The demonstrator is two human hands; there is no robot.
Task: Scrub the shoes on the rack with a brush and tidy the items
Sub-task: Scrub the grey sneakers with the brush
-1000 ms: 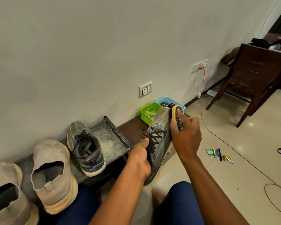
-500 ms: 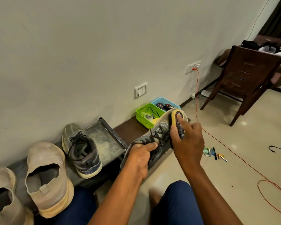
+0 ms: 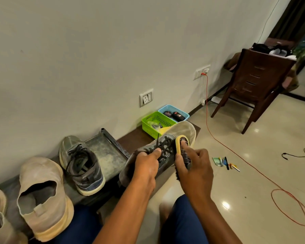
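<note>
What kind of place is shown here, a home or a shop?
Most likely a room in a home: a low shoe rack with worn shoes stands against a plain wall, a wooden chair is piled with clothes, and the tiled floor carries a loose cable.

Bare forearms and hands, no sleeves or jewellery in view, dark blue trousers over both knees.

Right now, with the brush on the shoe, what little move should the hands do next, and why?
Probably a short brush stroke along the shoe's side toward the toe. The right hand grips the brush against the grey laced shoe, which the left hand holds steady off the rack. The sole and toe look dusty, so scrubbing seems unfinished.
</note>
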